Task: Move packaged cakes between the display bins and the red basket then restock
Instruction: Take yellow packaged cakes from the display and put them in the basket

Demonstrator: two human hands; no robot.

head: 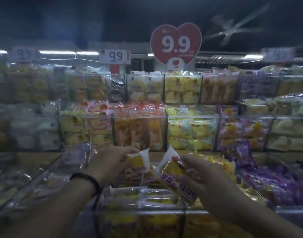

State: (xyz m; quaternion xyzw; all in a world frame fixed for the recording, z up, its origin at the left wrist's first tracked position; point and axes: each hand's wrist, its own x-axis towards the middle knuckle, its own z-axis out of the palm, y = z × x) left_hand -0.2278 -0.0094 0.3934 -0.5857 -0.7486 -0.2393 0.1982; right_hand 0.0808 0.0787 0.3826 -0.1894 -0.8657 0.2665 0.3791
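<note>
**A:** Entry one, left side. What do you see from there?

**B:** Left grip (111, 162), dark bracelet (85, 179) on the wrist. The fingers are pinched together on one end of a small yellow packet (138, 161). The packet sticks out to the right of the fingertips, white sealed edge uppermost.

**A:** And the right?

**B:** Right grip (205, 176) is clamped on a lettered packet (174, 174), a yellow cake with purple print. The thumb lies over its upper face. The packet sits left of the palm, tilted, with its white sealed end pointing up toward the other packet. The picture is blurred here, so I can't tell whether the two wrappers touch; they are at least just beside each other.

**A:** Where are both, relative to the stock?

**B:** Held above the front bin (147, 212), which is clear-walled, with more yellow cakes lying flat inside. Purple packets (276, 179) fill the bin to the right. Behind that, two tiers of clear bins (192, 115) hold yellow, orange and purple cakes.

**A:** Signage?

**B:** A red heart sign (175, 45) reads 9.9. A white price card (114, 56) to its left shows the same.
</note>
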